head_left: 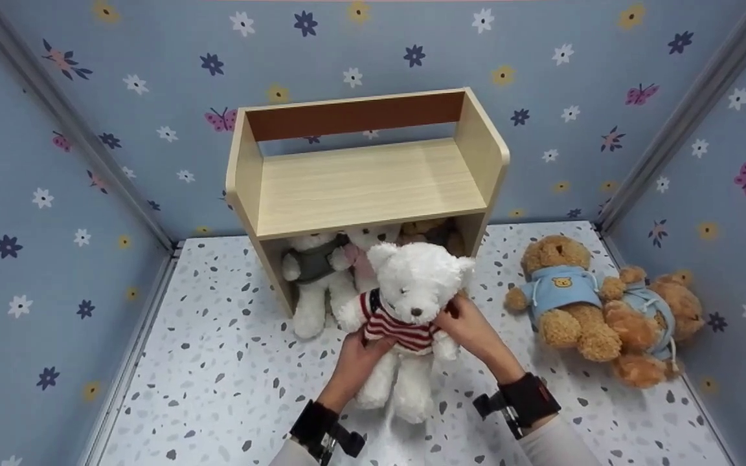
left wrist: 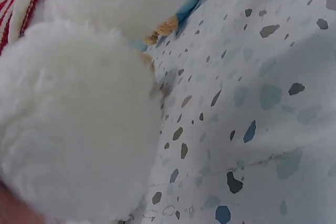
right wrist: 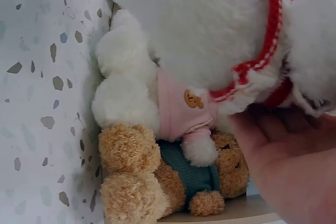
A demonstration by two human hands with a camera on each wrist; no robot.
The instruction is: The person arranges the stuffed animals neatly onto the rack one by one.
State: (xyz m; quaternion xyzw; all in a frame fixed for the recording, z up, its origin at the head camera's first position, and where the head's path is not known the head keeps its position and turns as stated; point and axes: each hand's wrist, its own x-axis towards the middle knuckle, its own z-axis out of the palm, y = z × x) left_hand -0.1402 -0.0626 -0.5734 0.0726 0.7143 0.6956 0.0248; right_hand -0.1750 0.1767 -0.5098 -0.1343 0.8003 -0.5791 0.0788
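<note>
A white teddy bear in a red-and-white striped sweater is held upright between both hands, in front of a small wooden shelf unit. My left hand grips it low on one side, thumb across the sweater's hem. On the other side my right hand holds the bear by the arm and sweater, its fingers partly hidden behind the plush. The left wrist view is largely filled by the bear's white fur. In the right wrist view, my right hand is against the bear's sweater.
Inside the lower compartment sit a white bear in a dark green top, one in pink and a brown bear in teal. Two brown bears in blue hoodies, one sitting and one tipped sideways, rest by the right wall.
</note>
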